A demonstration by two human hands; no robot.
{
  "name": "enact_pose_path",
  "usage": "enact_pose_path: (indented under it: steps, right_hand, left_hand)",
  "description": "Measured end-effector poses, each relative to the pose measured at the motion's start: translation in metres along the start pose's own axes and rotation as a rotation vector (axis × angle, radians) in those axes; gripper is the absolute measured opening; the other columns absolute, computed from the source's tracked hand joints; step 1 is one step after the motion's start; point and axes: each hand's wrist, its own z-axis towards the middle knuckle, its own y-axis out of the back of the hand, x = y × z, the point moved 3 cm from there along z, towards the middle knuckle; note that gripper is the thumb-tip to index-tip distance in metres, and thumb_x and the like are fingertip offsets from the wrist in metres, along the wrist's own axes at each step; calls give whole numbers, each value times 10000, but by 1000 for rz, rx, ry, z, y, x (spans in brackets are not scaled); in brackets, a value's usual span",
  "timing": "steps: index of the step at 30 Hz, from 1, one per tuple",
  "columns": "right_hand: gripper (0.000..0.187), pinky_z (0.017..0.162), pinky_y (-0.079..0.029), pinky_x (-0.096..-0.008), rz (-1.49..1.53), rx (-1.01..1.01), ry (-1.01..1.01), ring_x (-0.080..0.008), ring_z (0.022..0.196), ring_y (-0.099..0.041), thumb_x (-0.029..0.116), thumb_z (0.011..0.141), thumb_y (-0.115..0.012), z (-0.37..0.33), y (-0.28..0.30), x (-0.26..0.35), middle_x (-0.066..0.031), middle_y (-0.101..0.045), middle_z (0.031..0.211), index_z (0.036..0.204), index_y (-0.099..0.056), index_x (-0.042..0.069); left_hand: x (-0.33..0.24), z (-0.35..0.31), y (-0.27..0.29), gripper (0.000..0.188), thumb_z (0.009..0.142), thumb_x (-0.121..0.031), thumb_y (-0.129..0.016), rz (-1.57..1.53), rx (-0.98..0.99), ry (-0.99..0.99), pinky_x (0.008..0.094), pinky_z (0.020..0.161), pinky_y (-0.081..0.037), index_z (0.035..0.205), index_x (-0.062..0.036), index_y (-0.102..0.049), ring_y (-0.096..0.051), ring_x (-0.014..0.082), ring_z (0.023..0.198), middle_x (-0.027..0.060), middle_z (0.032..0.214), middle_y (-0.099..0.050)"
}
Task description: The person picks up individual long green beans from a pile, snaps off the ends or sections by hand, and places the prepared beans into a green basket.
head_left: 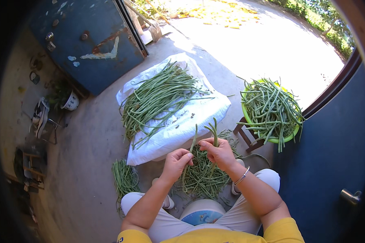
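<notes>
My left hand (pixel 176 163) pinches a long green bean (pixel 194 138) that sticks up past the fingertips. Close beside it, my right hand (pixel 220 154) is closed around a few long beans (pixel 214 130), their ends pointing up. Under both hands, a heap of cut bean pieces (pixel 205 178) lies on the floor between my feet. Ahead, a large pile of whole long beans (pixel 160 95) rests on a white sack (pixel 186 127). To the right, more beans (pixel 271 107) fill a bright green basin (pixel 246 114) and hang over its rim.
The basin stands on a dark wooden stool (pixel 247 137). A smaller bundle of beans (pixel 125 178) lies at my left. Blue doors (pixel 89 40) (pixel 324 162) stand at the far left and right. A potted plant (pixel 71 101) and shoes (pixel 40 117) are along the left wall.
</notes>
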Motion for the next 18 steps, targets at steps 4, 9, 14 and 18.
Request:
enact_pose_path:
  steps: [4,9,14,18]
  right_hand:
    - [202,369,-333,-187,-73,25,-28,-39,438,-441,177,797,-659,2,-5,-9,-29,-589,672,860,-616,-10]
    - [169,364,-300,-196,-4,102,-92,-55,422,-428,177,819,-626,3,-1,-11,-21,-569,637,807,-605,9]
    - [197,378,-317,-196,135,283,-221,-62,418,-430,196,869,-547,4,7,-22,-18,-540,596,809,-599,16]
    - [198,359,-306,-201,200,257,-210,-69,392,-399,203,895,-500,6,1,-19,-32,-544,615,848,-557,20]
  left_hand:
    - [7,-1,-3,89,825,-107,-564,102,-19,-66,167,467,-338,832,-27,-604,-459,24,526,-3,643,-578]
    - [0,-10,-12,88,812,-92,-579,363,-52,-151,203,501,-379,823,-6,-593,-480,32,566,-10,629,-557]
    - [-26,-17,-31,73,768,-46,-603,643,55,-624,255,505,-397,832,-13,-591,-505,126,560,51,673,-561]
    - [-26,-23,-40,86,752,-22,-604,608,148,-654,266,509,-396,836,-14,-589,-496,158,556,77,686,-538]
